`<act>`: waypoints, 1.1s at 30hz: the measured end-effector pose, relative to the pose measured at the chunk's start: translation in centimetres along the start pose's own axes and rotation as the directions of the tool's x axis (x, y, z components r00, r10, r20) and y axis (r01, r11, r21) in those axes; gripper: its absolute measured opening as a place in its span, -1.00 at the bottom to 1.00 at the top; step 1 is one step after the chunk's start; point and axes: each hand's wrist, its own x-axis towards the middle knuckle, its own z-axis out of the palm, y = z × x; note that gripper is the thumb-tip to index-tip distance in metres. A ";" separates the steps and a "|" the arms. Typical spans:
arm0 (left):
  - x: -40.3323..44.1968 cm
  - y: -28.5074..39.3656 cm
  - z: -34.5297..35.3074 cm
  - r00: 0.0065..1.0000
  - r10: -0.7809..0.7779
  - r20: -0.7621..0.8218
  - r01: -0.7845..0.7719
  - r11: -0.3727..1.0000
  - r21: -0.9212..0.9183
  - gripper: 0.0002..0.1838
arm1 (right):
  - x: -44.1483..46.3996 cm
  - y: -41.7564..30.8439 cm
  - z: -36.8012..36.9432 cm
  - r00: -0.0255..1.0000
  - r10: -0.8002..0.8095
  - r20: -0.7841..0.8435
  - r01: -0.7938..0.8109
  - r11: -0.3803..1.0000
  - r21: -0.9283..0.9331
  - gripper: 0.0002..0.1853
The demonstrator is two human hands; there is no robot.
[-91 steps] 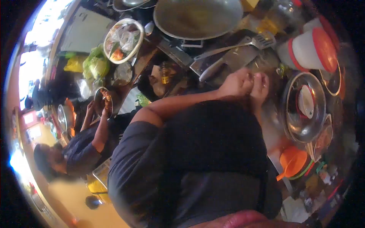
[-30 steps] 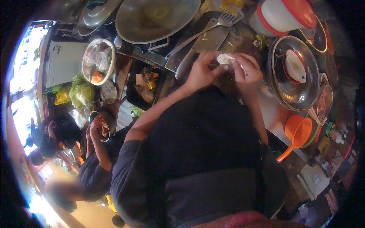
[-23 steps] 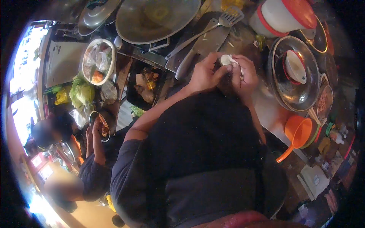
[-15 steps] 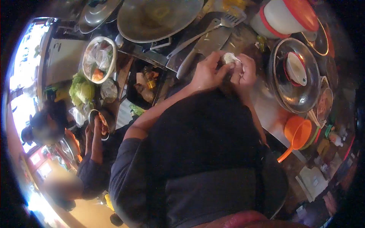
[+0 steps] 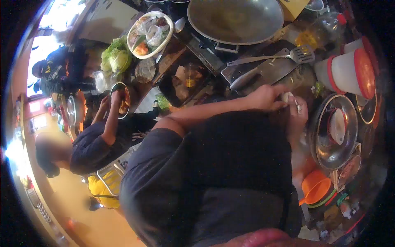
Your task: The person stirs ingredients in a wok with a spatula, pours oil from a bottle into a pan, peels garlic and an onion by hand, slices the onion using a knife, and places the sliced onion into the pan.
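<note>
My left hand point(image 5: 267, 97) and my right hand point(image 5: 298, 113) meet in front of my chest. Between them is a white garlic bulb point(image 5: 286, 97) with papery skin. The left hand's fingers are closed at one side of the bulb, and the right hand curls round the other side with pale bits among its fingers. Just beyond my hands, a wide knife point(image 5: 257, 75) lies on the work surface with small pale scraps on it. A slotted metal spatula point(image 5: 301, 54) rests partly across the knife.
A large wok point(image 5: 236, 20) stands at the back. To the left are a white bowl point(image 5: 170, 38) of bagged vegetables and a leafy cabbage point(image 5: 118, 57); a co-worker's hand point(image 5: 118, 97) reaches into a bowl. Rightward are red-lidded tubs point(image 5: 349, 72), a metal basin point(image 5: 319, 142) and an orange dipper point(image 5: 316, 186).
The view has swung left, so everything appears further right and more of the co-worker shows. My hands stay together at the garlic, with the fingers slightly shifted.
</note>
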 end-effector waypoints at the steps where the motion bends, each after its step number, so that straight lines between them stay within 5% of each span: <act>1: -0.1 0.2 0.3 0.998 -0.053 0.017 0.053 0.999 0.008 -0.46 | -0.2 -0.2 0.2 0.983 -0.176 -0.045 0.169 0.976 -0.135 -0.82; 2: -0.2 0.7 0.3 0.994 -0.108 0.033 0.107 0.994 0.019 -0.47 | -0.4 -0.9 0.4 0.983 -0.181 -0.038 0.174 0.976 -0.133 -0.82; 4: -0.4 1.1 0.3 0.991 -0.136 0.003 0.135 0.990 0.026 -0.50 | -0.8 -2.7 0.5 0.872 -0.489 0.011 0.456 0.806 -0.377 -0.83; 8: -0.4 2.0 -0.4 0.990 -0.078 -0.120 0.068 0.994 -0.088 -0.53 | -0.3 -1.7 0.1 0.785 -0.619 0.014 0.583 0.730 -0.357 -0.85; 10: 0.0 0.4 -0.1 0.991 -0.047 -0.129 0.031 0.992 -0.121 -0.53 | -0.5 -2.2 0.1 0.610 -0.758 0.230 0.790 0.562 -0.245 -0.87; 12: -0.2 0.0 -0.3 0.997 -0.063 -0.043 0.045 0.939 -0.340 -0.48 | -1.5 -1.3 1.2 0.726 -0.687 0.042 0.674 0.698 -0.242 -0.90; 14: -0.4 0.0 -0.1 0.998 -0.059 -0.025 0.033 0.810 -0.586 -0.47 | -0.9 -1.3 1.1 0.767 -0.641 0.035 0.624 0.732 -0.273 -0.90; 17: -0.2 0.0 -1.2 0.933 -0.293 0.207 0.284 0.251 -0.925 -0.56 | -1.4 -2.1 0.7 0.817 -0.574 0.061 0.571 0.788 -0.228 -0.86; 18: -0.1 -0.5 -0.9 0.932 -0.292 0.216 0.292 0.249 -0.923 -0.56 | -1.5 -2.4 0.7 0.828 -0.553 0.094 0.561 0.808 -0.182 -0.82; 20: 0.1 -1.4 -0.1 0.941 -0.339 0.005 0.239 0.654 -0.718 -0.52 | -1.8 -2.4 0.4 0.852 -0.516 0.094 0.524 0.831 -0.186 -0.78; 22: 0.0 -1.3 0.2 0.956 -0.283 -0.075 0.163 0.729 -0.665 -0.52 | -1.9 -2.5 0.3 0.870 -0.485 0.091 0.493 0.849 -0.189 -0.73; 24: -0.1 -0.7 0.4 0.964 -0.223 -0.146 0.092 0.792 -0.603 -0.51 | -2.2 -3.4 0.7 0.996 0.086 -0.029 -0.077 0.974 0.212 -0.69; 27: -0.1 0.0 0.3 0.982 -0.118 -0.150 0.054 0.924 -0.377 -0.49 | -1.2 -4.6 0.9 0.962 0.242 0.127 -0.270 0.908 0.319 -0.67; 29: 0.2 -0.1 -0.1 0.987 0.074 -0.143 -0.081 0.996 -0.044 -0.50 | -0.8 -3.1 1.0 0.945 0.298 0.135 -0.327 0.871 0.367 -0.68; 33: 0.1 -0.5 -0.3 0.987 0.068 -0.144 -0.072 0.997 -0.019 -0.52 | -0.8 -1.7 1.6 0.929 0.369 0.026 -0.348 0.847 0.402 -0.72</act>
